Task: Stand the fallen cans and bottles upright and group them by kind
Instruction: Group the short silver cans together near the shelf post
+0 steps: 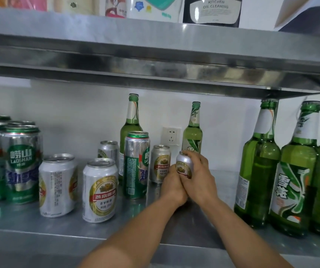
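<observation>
Silver can (pixel 184 167), gold-labelled, is clasped by both hands: left hand (pixel 174 183) round its base, right hand (pixel 200 174) over its top. It is just right of a matching upright can (pixel 160 163), before a green bottle (pixel 192 135), over the counter (pixel 58 229).

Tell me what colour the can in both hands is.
The can is silver with a red-and-gold emblem; head view.

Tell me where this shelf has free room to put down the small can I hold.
Bare shelf lies right of the small can, between your right hand and the three green bottles. The front strip before the silver cans is also free. Around the tall green can it is crowded.
</observation>
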